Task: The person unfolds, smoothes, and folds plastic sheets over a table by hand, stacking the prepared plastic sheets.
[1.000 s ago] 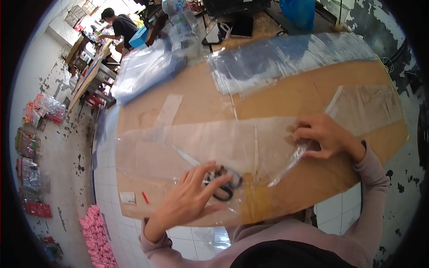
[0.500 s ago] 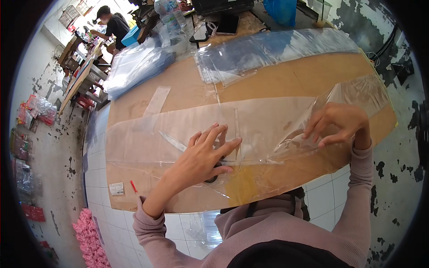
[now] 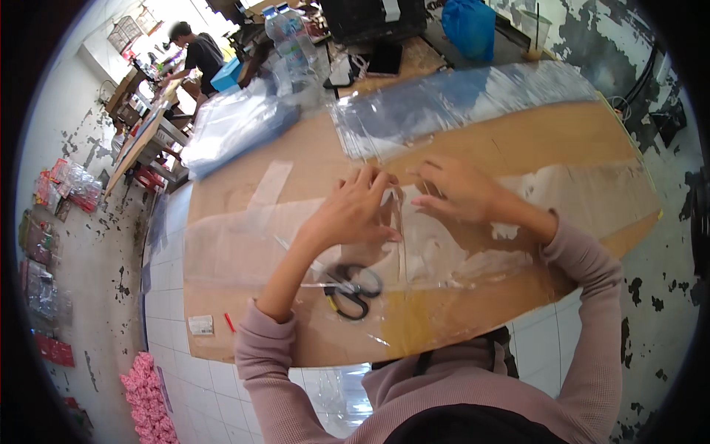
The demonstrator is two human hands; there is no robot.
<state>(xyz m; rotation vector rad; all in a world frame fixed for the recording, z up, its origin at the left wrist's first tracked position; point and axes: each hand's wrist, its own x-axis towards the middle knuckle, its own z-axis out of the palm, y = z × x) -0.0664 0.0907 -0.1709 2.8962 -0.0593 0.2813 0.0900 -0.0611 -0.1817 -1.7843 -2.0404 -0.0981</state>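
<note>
A long clear plastic sheet [image 3: 237, 248] lies across the brown board of the table, with a narrow upright strip or fold near its middle. Over that strip is my left hand [image 3: 359, 207], fingers bent, thumb apart, the tips touching the plastic. My right hand [image 3: 462, 191], a little blurred, hovers just right of it with thumb and fingers apart; I make out nothing held in it. Rumples and glare show in the plastic under my right forearm. Black-handled scissors [image 3: 353, 296] lie nearer me, blades partly hidden beneath my left wrist.
Stacked plastic sheets [image 3: 240, 122] lie at the far left, more clear plastic [image 3: 458, 100] along the far edge. Behind stand bottles [image 3: 292, 44], a phone [image 3: 385, 59] and a blue bag [image 3: 470, 28]. A small red stick [image 3: 229, 323] and a label [image 3: 200, 325] lie near left. Another person [image 3: 200, 55] works beyond.
My right hand has moved left and away from me, from the right part of the sheet to its middle. My left hand has shifted farther away, uncovering the scissors' handles. The raised plastic at right lies lower.
</note>
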